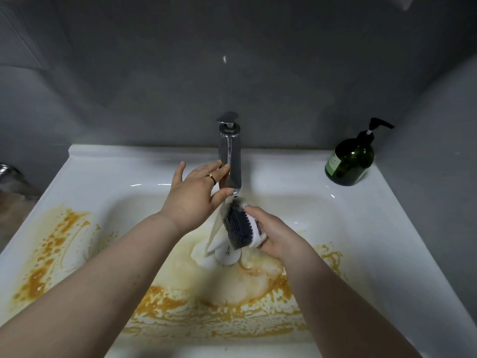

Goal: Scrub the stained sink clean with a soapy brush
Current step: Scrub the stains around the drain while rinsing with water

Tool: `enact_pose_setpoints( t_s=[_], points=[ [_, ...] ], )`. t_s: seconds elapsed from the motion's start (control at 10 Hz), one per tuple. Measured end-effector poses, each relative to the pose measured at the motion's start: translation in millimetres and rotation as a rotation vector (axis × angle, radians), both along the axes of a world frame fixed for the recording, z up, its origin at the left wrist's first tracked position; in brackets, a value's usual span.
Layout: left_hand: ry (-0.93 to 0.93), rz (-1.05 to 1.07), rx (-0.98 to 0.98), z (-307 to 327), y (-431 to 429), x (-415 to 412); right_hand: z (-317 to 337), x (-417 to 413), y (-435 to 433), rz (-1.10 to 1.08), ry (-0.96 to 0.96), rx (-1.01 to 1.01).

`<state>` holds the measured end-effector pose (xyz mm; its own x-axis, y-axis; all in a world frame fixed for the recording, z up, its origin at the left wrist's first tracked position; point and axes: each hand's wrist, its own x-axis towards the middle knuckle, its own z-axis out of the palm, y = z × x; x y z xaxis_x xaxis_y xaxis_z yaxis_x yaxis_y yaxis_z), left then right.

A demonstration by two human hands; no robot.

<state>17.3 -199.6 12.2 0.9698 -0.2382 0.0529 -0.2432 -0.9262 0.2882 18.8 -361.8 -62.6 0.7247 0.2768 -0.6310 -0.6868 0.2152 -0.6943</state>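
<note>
The right hand (pixel 273 236) grips the brush (pixel 238 228) under the running tap (pixel 229 156), bristles up; the left hand (pixel 196 195), fingers spread, touches the spout. Wetting step, it seems: orange stains (pixel 196 311) wait at six o'clock in the sink (pixel 387 228), soap bottle (pixel 349 161) at two o'clock comes next.

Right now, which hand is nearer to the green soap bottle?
The right hand. It holds the brush under the faucet, left of and in front of the soap bottle. The left hand rests against the faucet, farther left.

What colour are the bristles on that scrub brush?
The bristles are dark navy to black, on a white brush body. Head view.
</note>
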Motion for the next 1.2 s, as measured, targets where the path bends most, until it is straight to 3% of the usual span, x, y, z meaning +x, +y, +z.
enact_pose_setpoints(
  t_s=[0.4,0.7,0.9,1.1,1.2],
  points=[
    [-0.005,0.004,-0.006,-2.6,-0.3,0.8,2.9,19.7,38.2,-0.287,-0.005,0.134],
    [-0.004,-0.003,-0.022,-3.4,0.5,1.2,6.3,4.6,-0.6,-0.038,-0.028,0.176],
    [-0.012,-0.006,-0.024,-4.4,0.6,2.0,3.0,-12.5,4.7,0.138,-0.345,-0.215],
    [-0.014,0.003,-0.030,-5.6,-0.5,0.8,-3.9,-25.7,29.7,0.135,-0.669,-0.691],
    [-0.010,0.007,-0.029,-5.6,-0.6,0.8,-6.4,-28.3,31.3,0.100,-0.720,-0.799]
  ],
)
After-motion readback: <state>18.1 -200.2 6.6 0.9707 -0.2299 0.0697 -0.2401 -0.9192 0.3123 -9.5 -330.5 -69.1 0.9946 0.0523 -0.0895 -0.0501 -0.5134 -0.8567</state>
